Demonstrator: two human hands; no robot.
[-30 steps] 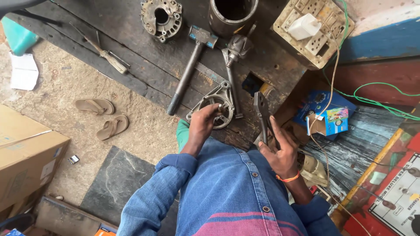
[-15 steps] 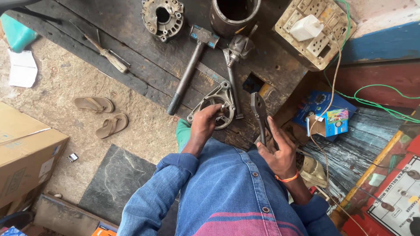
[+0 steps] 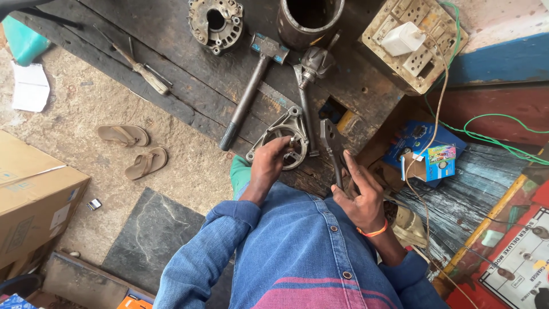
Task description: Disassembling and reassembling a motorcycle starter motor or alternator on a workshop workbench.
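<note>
The left hand grips the near edge of a round metal housing that lies flat at the front of the dark wooden bench, fingers closed on its rim. The right hand is clamped on the handles of a pair of pliers, their head pointing away just right of the housing. A hammer lies to the left, a metal cylinder beyond it

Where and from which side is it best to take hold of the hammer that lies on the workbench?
Probably the hammer by the dark sleeve at the handle's near end, coming from the bench edge. The handle lies flat and bare there, clear of other tools, while the head lies among metal parts farther back.
</note>
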